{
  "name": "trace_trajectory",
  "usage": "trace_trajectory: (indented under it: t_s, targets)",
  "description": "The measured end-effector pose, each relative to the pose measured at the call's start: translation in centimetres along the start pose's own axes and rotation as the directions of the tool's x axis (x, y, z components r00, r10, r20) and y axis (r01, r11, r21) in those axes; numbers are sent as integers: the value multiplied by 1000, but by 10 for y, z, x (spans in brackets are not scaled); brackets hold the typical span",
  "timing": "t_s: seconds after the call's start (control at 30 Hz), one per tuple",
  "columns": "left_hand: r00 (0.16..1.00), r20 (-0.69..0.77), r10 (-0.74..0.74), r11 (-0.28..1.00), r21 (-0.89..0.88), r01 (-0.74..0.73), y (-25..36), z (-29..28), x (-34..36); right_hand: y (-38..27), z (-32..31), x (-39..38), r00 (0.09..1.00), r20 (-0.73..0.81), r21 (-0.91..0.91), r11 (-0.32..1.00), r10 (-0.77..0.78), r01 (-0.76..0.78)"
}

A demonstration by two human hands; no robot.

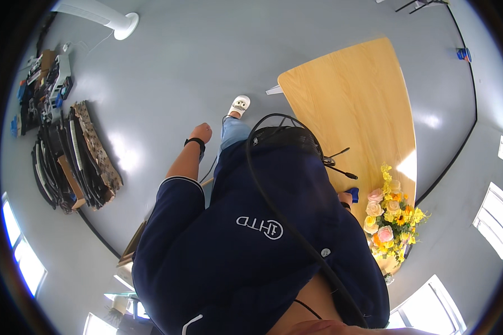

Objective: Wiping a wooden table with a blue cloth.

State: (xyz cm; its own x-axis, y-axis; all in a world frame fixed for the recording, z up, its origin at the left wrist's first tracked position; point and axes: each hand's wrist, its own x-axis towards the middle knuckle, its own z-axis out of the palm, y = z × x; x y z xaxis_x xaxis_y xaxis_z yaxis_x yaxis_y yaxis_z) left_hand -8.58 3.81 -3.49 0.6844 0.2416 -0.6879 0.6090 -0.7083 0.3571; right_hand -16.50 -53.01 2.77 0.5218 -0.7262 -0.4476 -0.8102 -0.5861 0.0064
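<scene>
My left hand hangs at my side over the floor, a black band on its wrist. Its fingers look curled in, and nothing shows in them. Close to the table's edge, my right hand is partly covered by my dark blue shirt. A small blue object sits at its fingers and looks gripped; its exact kind is unclear. Beyond it on the table is a bunch of artificial-looking pink, yellow and orange flowers. Black cable ends stick out over the tabletop near my waist.
The light wooden table extends forward on my right. A thick black cable loops across my front, by a black mesh pouch. Dark stacked strips and assorted boxes lie left on the grey floor. A white stand is farther off.
</scene>
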Motion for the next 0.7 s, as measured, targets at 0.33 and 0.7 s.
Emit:
trace_trajectory:
  t_s: [0.33, 0.7]
  targets:
    - [998, 60, 25, 998, -56, -21, -2, -6, 4, -156, -6, -16, 958, -135, 54, 963, -254, 263]
    - [996, -66, 55, 994, -89, -61, -6, -61, 33, -342, -11, -72, 430, -171, -4, 437, -886, 899]
